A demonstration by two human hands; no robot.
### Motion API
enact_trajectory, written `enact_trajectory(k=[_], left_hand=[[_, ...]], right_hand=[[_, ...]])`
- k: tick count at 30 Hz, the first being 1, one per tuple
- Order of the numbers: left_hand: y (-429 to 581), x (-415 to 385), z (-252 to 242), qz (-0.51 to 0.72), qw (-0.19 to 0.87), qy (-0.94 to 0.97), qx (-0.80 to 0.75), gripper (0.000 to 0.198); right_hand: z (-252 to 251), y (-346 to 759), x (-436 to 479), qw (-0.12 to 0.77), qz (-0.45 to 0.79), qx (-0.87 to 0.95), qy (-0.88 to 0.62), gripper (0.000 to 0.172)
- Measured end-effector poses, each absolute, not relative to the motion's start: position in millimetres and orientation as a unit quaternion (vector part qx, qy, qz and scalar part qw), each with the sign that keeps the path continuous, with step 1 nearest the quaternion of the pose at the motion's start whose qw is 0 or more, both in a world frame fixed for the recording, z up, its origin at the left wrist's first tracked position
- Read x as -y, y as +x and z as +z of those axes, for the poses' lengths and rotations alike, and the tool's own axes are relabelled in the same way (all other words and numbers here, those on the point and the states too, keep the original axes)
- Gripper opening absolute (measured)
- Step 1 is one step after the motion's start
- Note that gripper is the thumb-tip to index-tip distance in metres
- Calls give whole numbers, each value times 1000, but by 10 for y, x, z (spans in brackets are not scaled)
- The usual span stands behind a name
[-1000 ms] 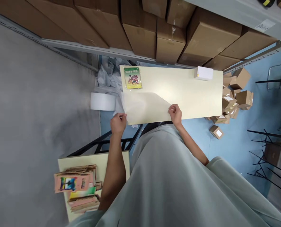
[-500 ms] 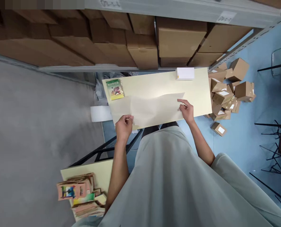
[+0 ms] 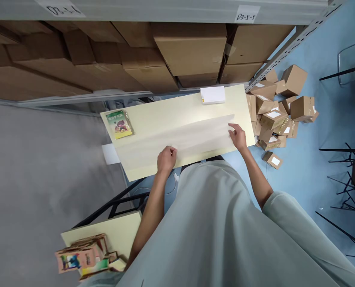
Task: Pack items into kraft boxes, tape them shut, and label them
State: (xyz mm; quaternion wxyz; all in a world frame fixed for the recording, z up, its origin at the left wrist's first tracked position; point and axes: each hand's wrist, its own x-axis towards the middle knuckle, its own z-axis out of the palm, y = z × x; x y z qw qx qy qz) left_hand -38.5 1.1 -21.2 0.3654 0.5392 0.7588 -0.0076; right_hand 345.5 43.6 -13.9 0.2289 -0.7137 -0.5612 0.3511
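Observation:
A long, thin whitish sheet lies flat along the pale yellow table; I cannot tell whether it is paper or film. Over its near edge, left of the middle, my left hand is closed with thumb and fingers together; whatever they may pinch is hidden. At the sheet's right end my right hand rests, its thumb and fingers bent but apart. A book or pack with a green and yellow picture cover, in a clear wrapper, lies at the table's far left corner. Along the back edge sits a small white box.
Above the table's back edge runs a metal shelf with brown cartons. Taped parcels are heaped on the floor at right. A second table at lower left bears piled booklets. Something white juts out at the table's left end.
The sheet's raised fold at my left hand has gone and it now lies flat. My left hand has shifted right along the near edge; the view has turned slightly.

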Motion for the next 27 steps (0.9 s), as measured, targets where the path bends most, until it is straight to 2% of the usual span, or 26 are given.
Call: enact_trajectory(k=[4, 8, 12, 14, 20, 24, 27], left_hand=[[-248, -24, -471, -18, 380, 520, -765, 10], [-231, 134, -577, 42, 392, 492, -776, 9], [-432, 353, -563, 100, 365, 459, -804, 14], [-646, 446, -552, 120, 345, 438, -822, 17], [-1598, 704, -560, 161, 302, 363, -867, 18], [-2216, 859, -618, 174, 270, 312, -894, 17], [-2549, 924, -718, 165, 262, 278, -909, 19]], right_hand=[[-429, 3461, -473, 144, 338, 551, -750, 47], [-553, 3406, -470, 99, 297, 561, -767, 50], [-547, 3173, -435, 80, 192, 623, -754, 45], [-521, 2956, -423, 89, 184, 650, -732, 42], [-356, 1832, -476, 94, 263, 722, -633, 38], [-218, 722, -578, 19, 354, 758, -548, 41], [-188, -185, -682, -52, 374, 790, -484, 41]])
